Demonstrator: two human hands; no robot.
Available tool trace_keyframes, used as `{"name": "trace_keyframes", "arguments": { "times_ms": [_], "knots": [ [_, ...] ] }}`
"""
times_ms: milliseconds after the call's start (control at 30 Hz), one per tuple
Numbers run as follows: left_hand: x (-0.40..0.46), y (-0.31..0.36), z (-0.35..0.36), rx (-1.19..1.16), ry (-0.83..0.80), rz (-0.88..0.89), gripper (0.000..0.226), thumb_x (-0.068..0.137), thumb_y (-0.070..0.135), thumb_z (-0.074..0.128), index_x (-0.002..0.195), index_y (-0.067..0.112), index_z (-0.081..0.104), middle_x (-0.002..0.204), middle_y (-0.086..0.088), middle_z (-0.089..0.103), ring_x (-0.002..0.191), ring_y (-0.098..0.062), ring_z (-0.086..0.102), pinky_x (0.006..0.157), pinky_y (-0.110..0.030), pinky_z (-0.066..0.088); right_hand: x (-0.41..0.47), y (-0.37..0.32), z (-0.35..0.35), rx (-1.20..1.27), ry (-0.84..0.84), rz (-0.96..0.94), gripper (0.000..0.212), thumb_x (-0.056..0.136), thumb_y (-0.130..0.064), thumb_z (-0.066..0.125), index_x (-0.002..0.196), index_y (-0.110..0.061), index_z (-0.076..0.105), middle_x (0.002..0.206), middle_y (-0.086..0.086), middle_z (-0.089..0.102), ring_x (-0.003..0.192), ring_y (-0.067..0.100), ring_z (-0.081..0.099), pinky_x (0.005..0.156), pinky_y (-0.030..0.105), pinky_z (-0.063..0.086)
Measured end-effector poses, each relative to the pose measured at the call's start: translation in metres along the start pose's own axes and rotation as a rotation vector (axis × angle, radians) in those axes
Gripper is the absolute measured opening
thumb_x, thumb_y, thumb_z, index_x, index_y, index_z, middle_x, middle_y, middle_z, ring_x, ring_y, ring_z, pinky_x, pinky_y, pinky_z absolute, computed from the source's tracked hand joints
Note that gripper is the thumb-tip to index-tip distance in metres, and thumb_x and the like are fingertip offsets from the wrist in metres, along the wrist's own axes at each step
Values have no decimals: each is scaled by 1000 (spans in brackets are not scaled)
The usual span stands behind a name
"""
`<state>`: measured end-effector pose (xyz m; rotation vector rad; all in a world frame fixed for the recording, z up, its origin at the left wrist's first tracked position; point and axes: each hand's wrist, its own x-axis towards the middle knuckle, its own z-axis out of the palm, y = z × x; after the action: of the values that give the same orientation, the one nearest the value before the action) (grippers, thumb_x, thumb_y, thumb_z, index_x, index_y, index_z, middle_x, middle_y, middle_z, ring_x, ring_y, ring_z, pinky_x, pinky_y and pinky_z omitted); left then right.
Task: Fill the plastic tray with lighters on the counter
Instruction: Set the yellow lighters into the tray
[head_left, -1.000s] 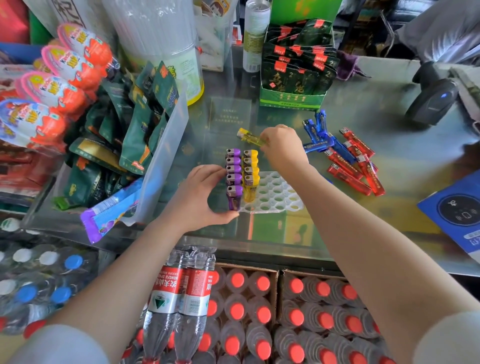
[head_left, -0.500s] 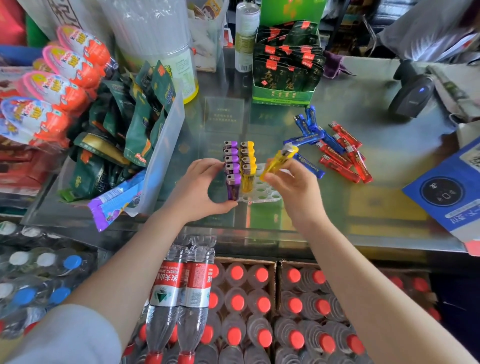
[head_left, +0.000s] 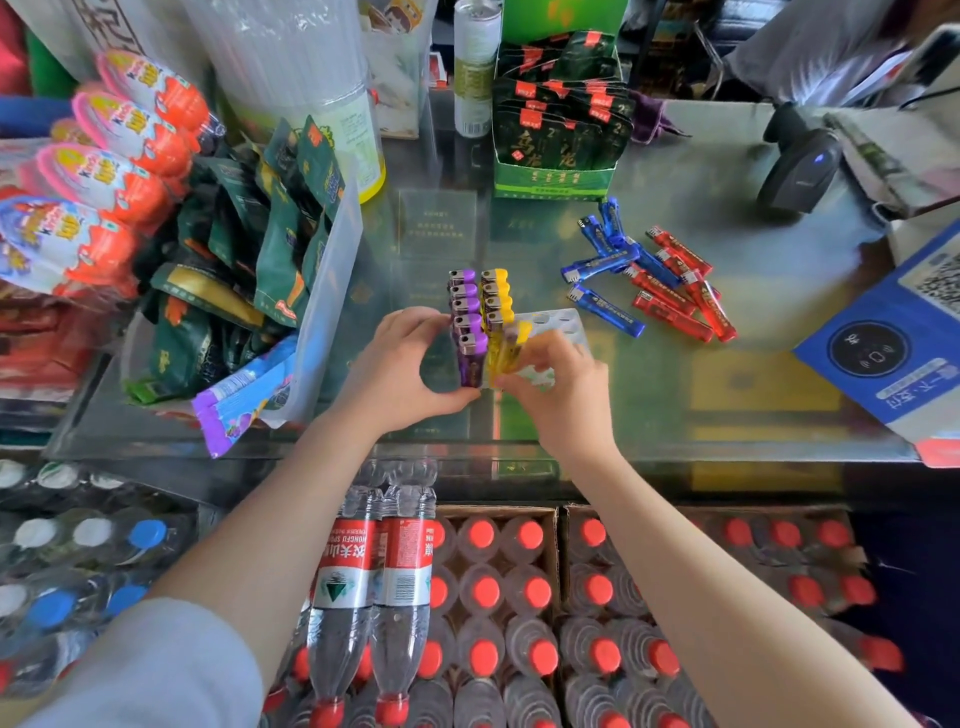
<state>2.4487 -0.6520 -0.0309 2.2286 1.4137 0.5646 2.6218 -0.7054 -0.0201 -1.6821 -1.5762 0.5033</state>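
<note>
A white plastic tray (head_left: 563, 319) with round holes lies on the glass counter. A row of purple lighters (head_left: 465, 306) and a row of yellow lighters (head_left: 496, 293) stand upright in its left side. My left hand (head_left: 400, 369) grips the tray's left edge beside the purple row. My right hand (head_left: 561, 395) pinches a yellow lighter (head_left: 511, 351) at the near end of the yellow row, tilted, its base at the tray. Loose blue lighters (head_left: 605, 260) and red lighters (head_left: 675, 291) lie to the right.
A clear bin of green snack packs (head_left: 249, 260) stands close on the left. A green display box (head_left: 558, 140) and a can (head_left: 475, 67) sit behind. A barcode scanner (head_left: 797, 166) and a blue QR sign (head_left: 893, 338) are at right. Bottled water lies below the counter edge.
My right hand carried the yellow lighter from the loose pile back toward me and brought it down against the near end of the yellow row. My left hand stayed on the tray.
</note>
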Motion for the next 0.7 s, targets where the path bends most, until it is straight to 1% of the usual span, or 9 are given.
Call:
{"name": "trace_keyframes", "arguments": {
  "times_ms": [67,133,333,400,467,533,600,667,700],
  "knots": [
    [0,1,-1,-9,-1,0,68,65,49,72,123,22,50,127,5,47,124,-14,31,94,-25,28,-3,3,5,-94,-3,-44,20,74,-24,73,81,-12,59,81,-9,64,82,24,58,78,32,29],
    [0,1,-2,-10,-9,-3,69,65,49,72,124,22,49,127,4,46,124,-15,31,94,-26,28,-3,5,7,-133,15,-57,21,74,-24,73,81,-10,59,84,0,69,83,26,58,76,30,26],
    [-1,4,0,16,-5,-7,67,66,50,70,124,22,49,127,3,47,124,-16,32,95,-29,31,-2,6,7,-127,49,22,22,71,-29,75,77,-11,64,93,6,65,90,28,51,76,36,35],
    [-3,7,-1,28,-8,-23,67,67,50,69,125,23,48,129,4,46,125,-16,32,96,-31,32,1,5,3,-145,-25,31,22,71,-30,75,80,-13,65,97,5,64,92,25,49,80,38,38],
    [-3,9,-2,18,-36,-35,67,68,50,68,126,25,47,130,5,45,126,-15,32,98,-32,32,7,8,-11,-116,-165,-12,19,72,-26,75,85,-13,67,96,3,64,86,17,51,78,30,41],
    [-2,11,-5,12,-70,-51,65,68,51,69,124,26,47,130,6,45,125,-14,34,100,-32,31,15,14,-30,-26,-204,-12,13,76,-16,71,88,-13,68,89,0,62,72,6,50,68,14,40],
    [0,13,-7,15,-91,-63,62,67,50,70,121,27,49,129,7,46,124,-14,35,99,-31,31,24,25,-47,-22,-34,20,11,81,-8,63,89,-12,69,86,0,62,68,4,51,66,8,41],
    [0,16,-8,20,-102,-54,61,67,49,71,120,26,50,129,7,45,124,-14,34,101,-31,30,34,37,-57,-91,138,74,17,84,-3,55,94,-8,68,93,8,66,79,15,57,77,23,48],
    [0,17,-7,18,-110,-45,61,67,48,71,120,26,50,129,7,45,125,-14,33,102,-31,29,39,42,-59,-121,176,109,20,85,-2,52,98,-6,67,99,11,66,88,22,59,82,30,48]
  ]
}}
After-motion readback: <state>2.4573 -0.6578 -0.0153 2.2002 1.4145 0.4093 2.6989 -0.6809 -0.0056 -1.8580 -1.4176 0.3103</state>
